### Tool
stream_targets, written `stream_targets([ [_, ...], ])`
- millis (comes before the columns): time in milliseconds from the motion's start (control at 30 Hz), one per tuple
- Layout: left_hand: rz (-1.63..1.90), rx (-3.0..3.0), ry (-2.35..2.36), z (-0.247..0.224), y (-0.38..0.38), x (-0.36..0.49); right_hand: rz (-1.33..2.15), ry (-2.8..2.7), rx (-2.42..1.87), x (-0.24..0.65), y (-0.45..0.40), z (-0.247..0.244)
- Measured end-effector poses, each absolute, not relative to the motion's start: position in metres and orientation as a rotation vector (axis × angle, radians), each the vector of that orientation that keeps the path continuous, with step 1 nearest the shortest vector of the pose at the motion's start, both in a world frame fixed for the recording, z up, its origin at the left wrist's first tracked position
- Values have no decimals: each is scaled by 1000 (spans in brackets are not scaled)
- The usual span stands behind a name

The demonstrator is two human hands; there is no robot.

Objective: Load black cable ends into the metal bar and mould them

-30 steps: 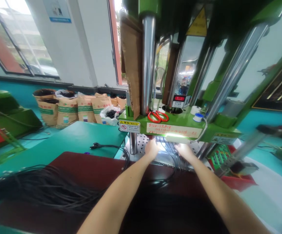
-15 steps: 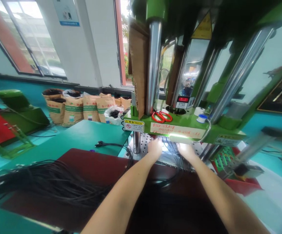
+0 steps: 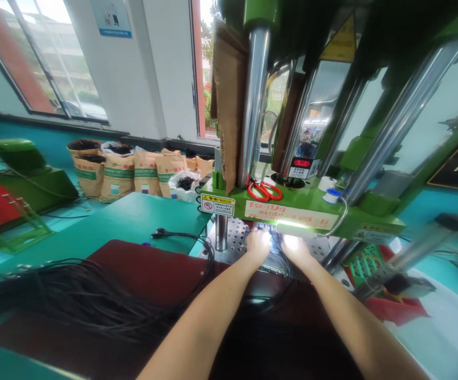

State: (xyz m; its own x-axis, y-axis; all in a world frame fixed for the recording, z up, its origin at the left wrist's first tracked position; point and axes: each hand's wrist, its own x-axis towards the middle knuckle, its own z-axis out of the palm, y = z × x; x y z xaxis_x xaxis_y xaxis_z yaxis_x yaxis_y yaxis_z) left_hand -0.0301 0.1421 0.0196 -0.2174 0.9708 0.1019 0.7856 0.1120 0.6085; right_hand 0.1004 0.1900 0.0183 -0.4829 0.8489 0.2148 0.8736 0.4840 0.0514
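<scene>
Both arms reach under the green head of a press (image 3: 229, 198). My left hand (image 3: 259, 244) is at the mould on the perforated metal plate (image 3: 235, 235), its fingers curled and partly hidden. My right hand (image 3: 295, 250) is just to its right, bright under the lamp (image 3: 294, 228), with its fingertips hidden. Black cables (image 3: 282, 264) run from between the hands towards the front edge. What either hand grips cannot be made out.
A bundle of black cables (image 3: 82, 301) lies on the brown board (image 3: 142, 269) at left. Red scissors (image 3: 264, 191) and a blue-rimmed spool (image 3: 332, 196) rest on the press. Steel columns (image 3: 255, 105) stand above. Sacks (image 3: 118, 177) line the wall.
My two hands have come closer together at the mould; the left one has moved right and the right one slightly left. The view has shifted a little.
</scene>
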Motion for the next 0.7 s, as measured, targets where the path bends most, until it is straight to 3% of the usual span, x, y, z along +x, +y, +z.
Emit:
stream_targets([
  [700,776,1999,2098,15,153,-10,-143,-2601,-1454,80,184,29],
])
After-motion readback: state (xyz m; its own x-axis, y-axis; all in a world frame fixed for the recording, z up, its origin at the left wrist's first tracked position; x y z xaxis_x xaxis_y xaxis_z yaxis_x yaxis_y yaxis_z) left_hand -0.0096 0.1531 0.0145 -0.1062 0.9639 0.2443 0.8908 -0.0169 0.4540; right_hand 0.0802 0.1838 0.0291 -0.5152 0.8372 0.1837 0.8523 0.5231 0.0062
